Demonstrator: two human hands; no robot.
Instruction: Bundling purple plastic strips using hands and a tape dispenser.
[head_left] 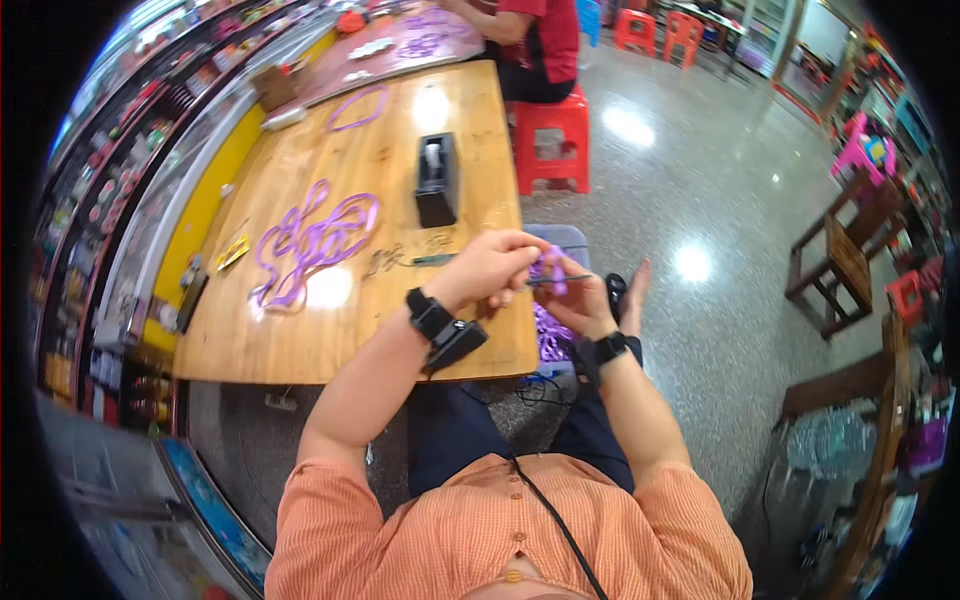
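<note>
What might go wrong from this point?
1. The purple strip held between the left hand and right hand could slip; it appears past the table's edge, over a bin with purple ribbon, so it may get lost there.
2. The purple loops on the table overlap and might tangle if pulled.

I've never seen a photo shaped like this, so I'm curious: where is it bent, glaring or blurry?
Head view: black, rounded corners, with the shelves at left bowing toward the rim; white glare on the wooden table, including beside the purple ribbon, and on the grey floor; the purple piece between left hand and right hand lacks fine detail.
</note>
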